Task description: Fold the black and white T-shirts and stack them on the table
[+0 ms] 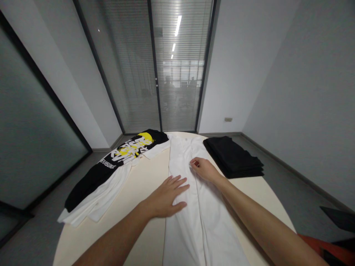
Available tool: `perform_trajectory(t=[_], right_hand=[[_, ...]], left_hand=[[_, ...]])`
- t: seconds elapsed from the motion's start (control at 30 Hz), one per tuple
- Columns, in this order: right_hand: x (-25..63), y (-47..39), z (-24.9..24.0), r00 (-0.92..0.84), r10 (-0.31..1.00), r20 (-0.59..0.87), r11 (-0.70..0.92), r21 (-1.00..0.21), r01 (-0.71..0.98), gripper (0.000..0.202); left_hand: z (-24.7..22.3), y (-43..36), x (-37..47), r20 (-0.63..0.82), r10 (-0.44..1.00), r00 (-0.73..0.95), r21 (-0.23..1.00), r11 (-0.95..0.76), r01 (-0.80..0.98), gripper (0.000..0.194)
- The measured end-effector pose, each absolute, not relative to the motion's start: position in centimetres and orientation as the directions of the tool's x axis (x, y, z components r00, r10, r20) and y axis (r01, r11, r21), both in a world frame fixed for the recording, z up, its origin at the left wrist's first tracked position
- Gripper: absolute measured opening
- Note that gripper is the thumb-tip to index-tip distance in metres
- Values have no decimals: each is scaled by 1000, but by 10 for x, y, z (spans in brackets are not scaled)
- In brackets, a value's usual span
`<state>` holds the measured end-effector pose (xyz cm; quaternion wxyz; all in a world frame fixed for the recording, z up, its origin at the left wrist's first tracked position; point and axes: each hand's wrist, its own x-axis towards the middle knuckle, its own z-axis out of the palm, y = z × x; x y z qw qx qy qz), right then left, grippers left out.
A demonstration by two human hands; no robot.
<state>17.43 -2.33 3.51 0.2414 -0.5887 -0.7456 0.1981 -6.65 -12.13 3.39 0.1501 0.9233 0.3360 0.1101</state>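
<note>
A long white garment (181,229) lies lengthwise on the pale round table, with a fold or seam down its middle and a small button near its far end. I cannot tell whether it is a shirt or trousers. My left hand (170,197) rests flat on its left side, fingers spread. Farther up, my right hand (203,169) is closed, thumb and fingertips pinched at the cloth near the middle fold. The garment's near end runs out of view at the bottom.
On the table's (146,188) left side lie white clothes with a black printed garment (91,181) on top. Folded black clothes (233,157) are stacked at the right. Behind stands a glass partition with blinds (180,92). Something red (324,247) shows at the lower right.
</note>
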Motion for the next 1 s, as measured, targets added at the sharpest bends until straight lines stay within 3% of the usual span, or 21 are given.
perform_trajectory(t=[0.13,0.27,0.5,0.67,0.83,1.0], right_hand=[[159,8,44,-113,991,76,135,-481,866,23],[146,28,43,-64,997,46,78,-453,888,35],[147,29,24,-104,980,168,170,-452,876,28],[151,28,20,-84,964,251,214,-554,805,28],[151,29,19,-80,970,230,191,-517,834,28],[147,27,21,-80,979,187,164,-492,855,28]], left_hand=[[35,-122,-67,101,645,758,319,-742,589,62],[32,-121,-67,162,618,770,321,-770,551,50],[30,-121,-56,306,497,812,366,-849,381,15],[39,-128,-43,343,537,771,402,-825,396,19],[37,-131,-39,303,597,743,434,-780,450,19],[39,-135,-42,91,570,817,404,-771,493,58]])
